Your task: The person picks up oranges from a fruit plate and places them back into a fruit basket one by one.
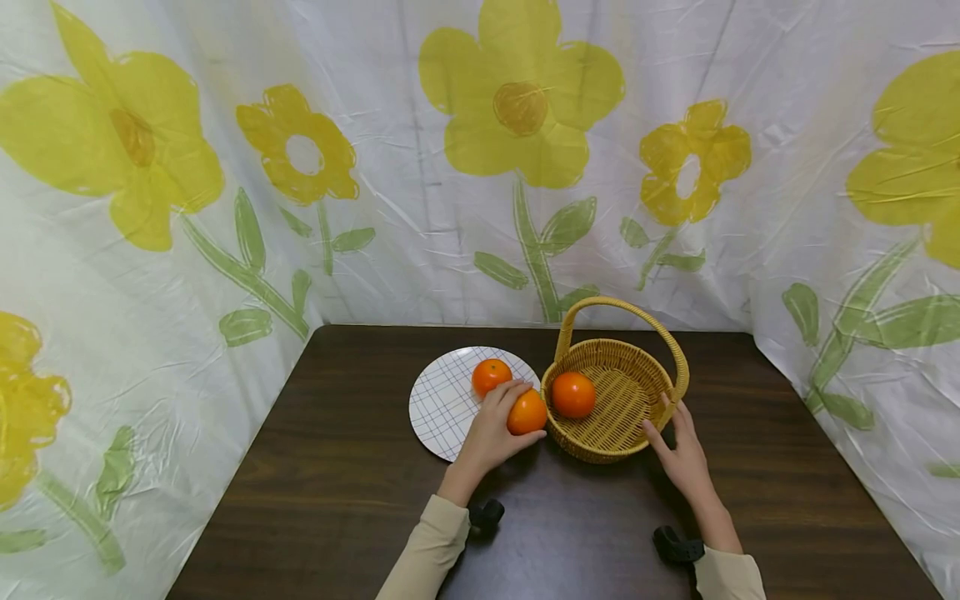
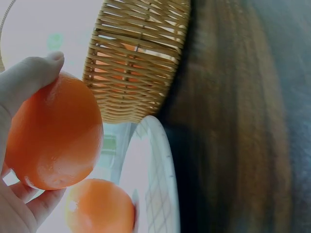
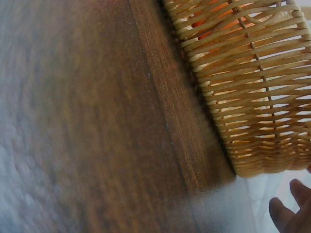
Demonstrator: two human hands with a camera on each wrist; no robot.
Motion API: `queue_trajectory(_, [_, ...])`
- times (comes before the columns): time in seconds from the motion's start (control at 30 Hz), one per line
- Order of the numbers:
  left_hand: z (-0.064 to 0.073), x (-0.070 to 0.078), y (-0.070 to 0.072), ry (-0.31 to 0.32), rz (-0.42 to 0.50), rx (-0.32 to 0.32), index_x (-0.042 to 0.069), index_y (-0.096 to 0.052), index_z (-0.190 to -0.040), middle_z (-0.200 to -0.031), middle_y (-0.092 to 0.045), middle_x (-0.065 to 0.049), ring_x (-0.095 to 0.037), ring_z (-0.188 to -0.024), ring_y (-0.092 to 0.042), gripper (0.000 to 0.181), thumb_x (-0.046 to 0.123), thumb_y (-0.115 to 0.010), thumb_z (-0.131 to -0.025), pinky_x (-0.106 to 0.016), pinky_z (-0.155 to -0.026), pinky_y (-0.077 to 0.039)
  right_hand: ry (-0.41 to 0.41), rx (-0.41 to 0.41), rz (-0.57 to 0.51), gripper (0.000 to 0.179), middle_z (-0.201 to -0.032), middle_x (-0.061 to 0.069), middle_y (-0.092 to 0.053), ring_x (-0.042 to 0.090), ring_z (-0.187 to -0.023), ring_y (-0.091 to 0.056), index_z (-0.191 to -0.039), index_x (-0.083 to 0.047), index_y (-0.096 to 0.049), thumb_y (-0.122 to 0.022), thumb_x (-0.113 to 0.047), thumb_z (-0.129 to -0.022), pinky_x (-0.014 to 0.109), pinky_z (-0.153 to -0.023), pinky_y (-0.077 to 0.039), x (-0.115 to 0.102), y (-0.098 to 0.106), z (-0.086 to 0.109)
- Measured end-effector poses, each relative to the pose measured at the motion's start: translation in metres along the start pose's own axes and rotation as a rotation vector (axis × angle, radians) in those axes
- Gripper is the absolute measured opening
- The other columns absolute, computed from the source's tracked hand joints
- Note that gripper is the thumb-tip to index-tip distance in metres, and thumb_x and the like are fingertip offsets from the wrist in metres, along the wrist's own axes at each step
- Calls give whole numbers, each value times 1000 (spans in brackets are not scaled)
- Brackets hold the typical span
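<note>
My left hand [image 1: 491,429] holds an orange [image 1: 527,412] between thumb and fingers, above the plate's right edge and beside the basket. In the left wrist view the held orange [image 2: 56,133] is glossy and hides part of the fingers. A second orange [image 1: 491,377] sits on the white plate [image 1: 438,408] with a grid pattern. Inside the wicker basket [image 1: 618,408] is another orange [image 1: 574,395], against the left wall. At the basket's right rim, below the handle, my right hand [image 1: 684,457] has its fingers spread and fairly straight, fingertips right at the wicker.
The basket's tall arched handle [image 1: 626,302] rises over its opening. Plate and basket stand close side by side on a dark wooden table [image 1: 330,450]. A white curtain with yellow flowers [image 1: 375,250] hangs behind the table and along its sides.
</note>
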State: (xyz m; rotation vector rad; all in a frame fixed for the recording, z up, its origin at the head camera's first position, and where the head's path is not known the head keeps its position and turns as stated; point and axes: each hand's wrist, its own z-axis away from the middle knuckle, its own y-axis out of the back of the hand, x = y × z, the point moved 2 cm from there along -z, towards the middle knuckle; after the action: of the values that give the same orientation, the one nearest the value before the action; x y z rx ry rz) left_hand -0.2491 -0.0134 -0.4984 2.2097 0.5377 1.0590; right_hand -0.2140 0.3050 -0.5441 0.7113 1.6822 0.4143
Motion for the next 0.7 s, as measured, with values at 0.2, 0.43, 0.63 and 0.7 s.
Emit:
queue_trajectory(0.2, [-6, 4, 2, -3, -2, -2, 18, -51, -130, -131, -48, -3, -21, -120, -46, 68, 44, -77, -72, -43, -91, -48, -1, 0, 0, 66, -155, 9, -9, 47, -134, -21, -148, -14, -21, -52, -35, -94, 71, -92, -24, 0, 0, 0])
queue_trajectory(0.43, [-11, 11, 3, -31, -7, 10, 19, -51, -130, -132, -48, -4, -23, -119, -46, 69, 40, -79, -71, -44, -91, -47, -1, -2, -6, 66, -155, 9, -9, 47, -134, -21, -149, -14, -21, -52, -34, -94, 71, -92, -24, -1, 0, 0])
queue_trajectory(0.63, [-18, 16, 3, -52, -6, -12, 16, -49, -132, -135, -46, -4, -23, -121, -45, 71, 42, -77, -72, -43, -92, -47, 0, -1, -3, 66, -155, 9, -10, 46, -134, -21, -149, -14, -21, -52, -35, -94, 71, -92, -24, -1, 0, 0])
queue_trajectory(0.7, [-20, 18, 3, -49, -3, -26, 17, -48, -133, -136, -45, -3, -23, -121, -45, 71, 43, -76, -73, -41, -92, -47, 2, 1, 0, 66, -155, 9, -10, 46, -134, -21, -149, -14, -21, -52, -34, -94, 70, -92, -24, -1, 0, 0])
